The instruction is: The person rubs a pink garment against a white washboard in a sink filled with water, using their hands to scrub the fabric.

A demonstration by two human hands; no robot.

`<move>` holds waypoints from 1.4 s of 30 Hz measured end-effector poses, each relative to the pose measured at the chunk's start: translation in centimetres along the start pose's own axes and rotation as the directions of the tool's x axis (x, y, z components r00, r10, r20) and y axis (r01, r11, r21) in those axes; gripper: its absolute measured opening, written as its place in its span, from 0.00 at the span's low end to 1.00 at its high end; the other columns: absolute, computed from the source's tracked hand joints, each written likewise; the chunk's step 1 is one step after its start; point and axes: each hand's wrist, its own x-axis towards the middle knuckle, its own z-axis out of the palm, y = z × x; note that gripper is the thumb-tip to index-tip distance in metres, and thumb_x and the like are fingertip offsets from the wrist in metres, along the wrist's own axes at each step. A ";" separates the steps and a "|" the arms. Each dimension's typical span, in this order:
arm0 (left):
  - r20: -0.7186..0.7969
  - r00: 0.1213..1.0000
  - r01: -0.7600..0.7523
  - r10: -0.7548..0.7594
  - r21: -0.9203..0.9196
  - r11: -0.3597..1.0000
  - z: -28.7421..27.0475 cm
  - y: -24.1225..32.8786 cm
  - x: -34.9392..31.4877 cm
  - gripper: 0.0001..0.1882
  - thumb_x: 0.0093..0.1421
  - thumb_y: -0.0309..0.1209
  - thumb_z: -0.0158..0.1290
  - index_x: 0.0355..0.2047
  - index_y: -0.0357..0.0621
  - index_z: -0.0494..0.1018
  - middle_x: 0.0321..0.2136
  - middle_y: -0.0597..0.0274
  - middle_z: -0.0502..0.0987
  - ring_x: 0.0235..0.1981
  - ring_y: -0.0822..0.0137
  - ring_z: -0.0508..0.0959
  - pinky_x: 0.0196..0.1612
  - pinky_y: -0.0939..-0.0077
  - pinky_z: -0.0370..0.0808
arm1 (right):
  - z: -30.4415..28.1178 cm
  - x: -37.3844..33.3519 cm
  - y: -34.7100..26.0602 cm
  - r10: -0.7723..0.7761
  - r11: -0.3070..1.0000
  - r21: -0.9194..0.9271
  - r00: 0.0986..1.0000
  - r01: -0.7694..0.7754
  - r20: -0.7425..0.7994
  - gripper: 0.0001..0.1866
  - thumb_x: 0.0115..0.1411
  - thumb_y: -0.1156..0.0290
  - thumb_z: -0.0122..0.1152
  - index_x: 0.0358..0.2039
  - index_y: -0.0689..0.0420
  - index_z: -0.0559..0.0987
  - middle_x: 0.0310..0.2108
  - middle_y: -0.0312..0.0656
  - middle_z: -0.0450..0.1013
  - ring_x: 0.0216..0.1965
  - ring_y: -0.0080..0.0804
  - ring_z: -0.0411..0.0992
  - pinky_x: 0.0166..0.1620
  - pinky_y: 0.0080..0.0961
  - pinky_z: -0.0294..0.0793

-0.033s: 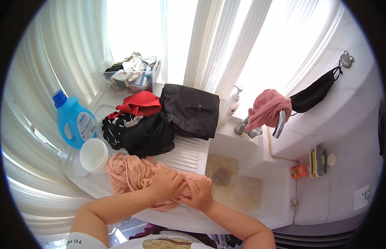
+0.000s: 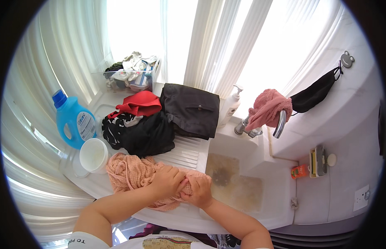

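A peach waffle-textured cloth [image 2: 132,174] lies bunched along the front of the white ribbed washboard [image 2: 185,154], beside the sink basin. My left hand [image 2: 167,182] is closed on its middle. Close against it, my right hand [image 2: 198,190] grips the cloth's right end at the basin's edge. The knuckles of both hands nearly touch. Cloudy brownish water [image 2: 236,186] stands in the basin, with a dark round drain visible through it. Part of the cloth is hidden under my hands and left forearm.
Behind the cloth lie black clothing [image 2: 149,135], a red garment [image 2: 141,103] and folded dark trousers [image 2: 191,112]. A white tub [image 2: 94,155] and blue detergent bottle [image 2: 76,120] stand left. A pink towel [image 2: 269,108] drapes the faucet [image 2: 280,124], near a white pump bottle [image 2: 230,108].
My two hands have shifted very slightly on the cloth, the right one a little to the left. Everything else stays where it was.
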 end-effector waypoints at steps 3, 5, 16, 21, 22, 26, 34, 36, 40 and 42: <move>-0.145 0.980 0.157 -0.137 0.135 0.978 5.1 -3.3 5.3 0.15 0.55 0.39 0.58 0.19 0.44 0.72 0.24 0.59 0.69 0.28 0.55 0.72 0.29 0.61 0.71 | 4.5 4.5 6.4 0.125 0.979 -0.157 0.991 -0.131 -0.044 0.35 0.40 0.55 0.72 0.50 0.54 0.75 0.40 0.41 0.70 0.44 0.41 0.68 0.47 0.39 0.65; -0.089 0.959 0.278 -0.270 0.086 0.957 4.5 -3.1 6.3 0.15 0.57 0.41 0.57 0.22 0.42 0.74 0.28 0.60 0.71 0.33 0.55 0.74 0.37 0.61 0.73 | 4.1 6.2 7.0 0.166 0.971 -0.175 0.986 -0.165 -0.011 0.36 0.39 0.53 0.72 0.49 0.55 0.75 0.40 0.42 0.70 0.46 0.43 0.67 0.49 0.39 0.65; 0.137 0.911 0.405 -0.388 -0.128 0.905 4.0 -1.0 3.4 0.13 0.61 0.40 0.52 0.28 0.43 0.70 0.31 0.56 0.76 0.37 0.51 0.75 0.50 0.47 0.66 | 4.0 1.0 5.9 0.179 0.983 -0.014 0.979 -0.181 -0.094 0.28 0.40 0.57 0.70 0.41 0.52 0.72 0.40 0.44 0.68 0.44 0.46 0.66 0.47 0.43 0.64; 0.127 0.900 0.424 -0.417 -0.034 0.905 5.1 -3.3 4.2 0.11 0.61 0.40 0.52 0.34 0.45 0.71 0.38 0.50 0.75 0.46 0.46 0.73 0.51 0.48 0.67 | 4.6 4.8 6.6 0.148 0.970 -0.187 0.988 -0.155 -0.051 0.30 0.41 0.54 0.69 0.45 0.52 0.73 0.42 0.48 0.68 0.46 0.49 0.67 0.50 0.44 0.65; 0.092 0.945 0.320 -0.314 -0.054 0.946 4.3 -2.9 3.4 0.12 0.60 0.40 0.53 0.32 0.45 0.71 0.38 0.51 0.75 0.45 0.47 0.73 0.50 0.47 0.66 | 3.1 4.0 5.7 0.182 0.979 -0.100 0.983 -0.179 0.024 0.30 0.41 0.54 0.70 0.44 0.52 0.73 0.42 0.48 0.68 0.45 0.48 0.66 0.50 0.44 0.64; -0.009 0.999 -0.050 0.050 -0.284 0.957 -2.4 0.7 -1.4 0.12 0.54 0.39 0.58 0.25 0.45 0.71 0.34 0.56 0.73 0.38 0.50 0.72 0.47 0.47 0.62 | -2.8 1.2 0.6 -0.029 0.997 0.076 0.999 0.026 0.040 0.30 0.39 0.53 0.73 0.40 0.54 0.71 0.40 0.46 0.67 0.44 0.47 0.66 0.50 0.44 0.63; -0.108 0.937 0.326 -0.331 -0.064 0.943 5.3 -3.0 4.4 0.12 0.56 0.41 0.54 0.25 0.46 0.73 0.28 0.59 0.74 0.36 0.54 0.73 0.39 0.54 0.67 | 4.2 4.9 6.3 0.218 0.976 -0.032 0.974 -0.217 0.054 0.32 0.36 0.57 0.74 0.41 0.53 0.72 0.41 0.44 0.69 0.45 0.45 0.66 0.50 0.44 0.63; -0.116 0.953 0.275 -0.278 -0.045 0.960 4.9 -3.3 4.1 0.13 0.57 0.42 0.53 0.27 0.46 0.75 0.29 0.60 0.74 0.37 0.55 0.73 0.39 0.52 0.67 | 3.7 5.6 5.7 0.241 0.970 -0.037 0.968 -0.239 0.066 0.30 0.37 0.58 0.74 0.40 0.54 0.72 0.40 0.43 0.69 0.46 0.47 0.66 0.52 0.42 0.63; -0.034 0.999 -0.049 0.042 -0.227 0.973 -3.1 0.0 0.7 0.09 0.54 0.35 0.58 0.23 0.46 0.72 0.24 0.60 0.71 0.31 0.57 0.73 0.35 0.57 0.66 | -3.0 3.2 0.9 -0.014 0.999 -0.030 0.994 0.017 0.111 0.27 0.38 0.53 0.73 0.36 0.51 0.73 0.36 0.41 0.68 0.42 0.41 0.67 0.52 0.42 0.63; 0.049 0.991 -0.109 0.121 -0.207 0.972 -5.4 1.5 -1.7 0.10 0.51 0.33 0.60 0.20 0.46 0.70 0.21 0.61 0.69 0.24 0.57 0.72 0.30 0.60 0.66 | -2.7 1.1 -0.5 -0.125 0.992 0.020 0.992 0.125 0.026 0.25 0.39 0.52 0.72 0.33 0.50 0.72 0.34 0.40 0.67 0.39 0.39 0.67 0.49 0.41 0.64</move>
